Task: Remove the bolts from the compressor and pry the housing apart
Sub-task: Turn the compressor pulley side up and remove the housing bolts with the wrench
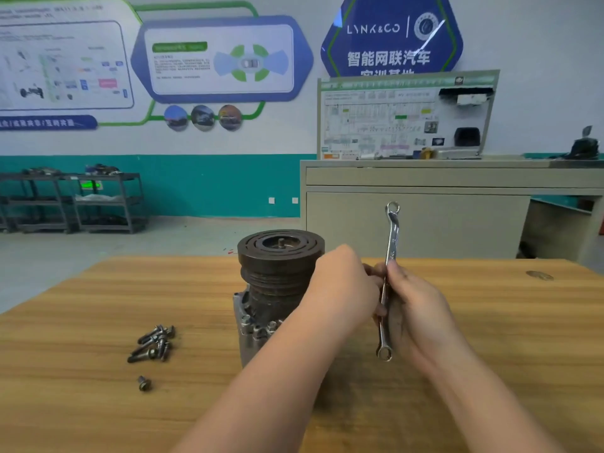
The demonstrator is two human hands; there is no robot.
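I see the compressor (277, 289) standing upright on its end near the middle of the wooden surface (490, 322), its dark grooved pulley facing up. To its left lies a small heap of removed bolts (153, 343), with one short bolt (144, 383) alone just in front of the heap. I judge the unbolting largely done, though a few bolt heads may remain on the housing's lower flange; I cannot tell for sure. The housing looks unopened, so the prying is left. My right hand (415, 308) grips a double-ended ring wrench (389, 279) held upright beside the compressor; my left hand (343, 286) reaches across, fingertips touching the wrench's shank, whether pinching it I cannot tell. On the wall, a blue sign (392, 37) reads "LYNK&CO" above "智能网联汽车". Other print is too blurred.
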